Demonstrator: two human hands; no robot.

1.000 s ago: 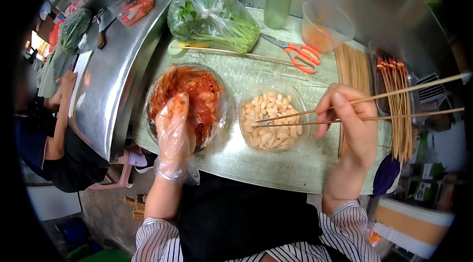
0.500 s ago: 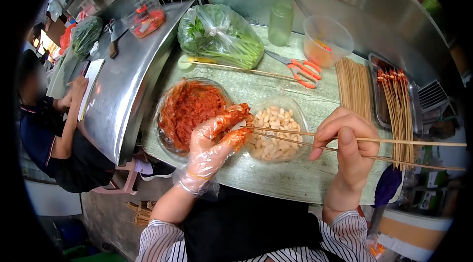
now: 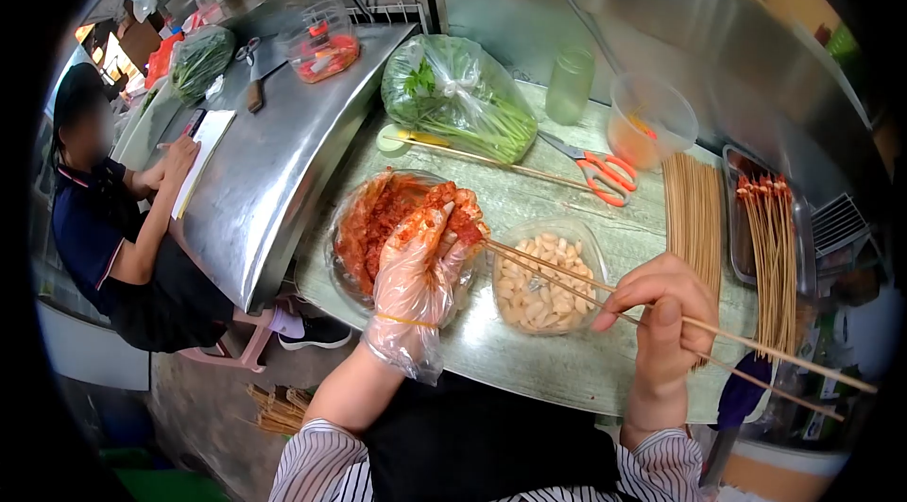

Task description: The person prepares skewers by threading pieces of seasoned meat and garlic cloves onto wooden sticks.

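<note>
My left hand (image 3: 413, 280), in a clear plastic glove with a band at the wrist, is closed on a piece of red marinated meat (image 3: 467, 215) at the tips of two bamboo skewers (image 3: 770, 348). Bare, my right hand (image 3: 663, 313) grips those skewers partway along; their blunt ends stick out to the right. Behind my left hand, and partly hidden by it, stands a plastic-lined bowl of red marinated meat (image 3: 359, 228). A clear tub (image 3: 599, 261) of peeled garlic cloves (image 3: 540, 306) sits under the skewers, between my hands.
Bagged greens (image 3: 458, 96), orange-handled scissors (image 3: 609, 176), a green glass jar (image 3: 570, 86) and a clear tub (image 3: 652, 115) line the back. Right are loose skewers (image 3: 693, 228) and a tray (image 3: 742, 247) with tipped skewers (image 3: 767, 238). A person (image 3: 104, 219) writes at the steel counter (image 3: 274, 162).
My left hand has drawn up and turned, closing around meat at the skewer tips, where a white piece showed before. The skewers now slope down to the right. The view has shifted slightly.
</note>
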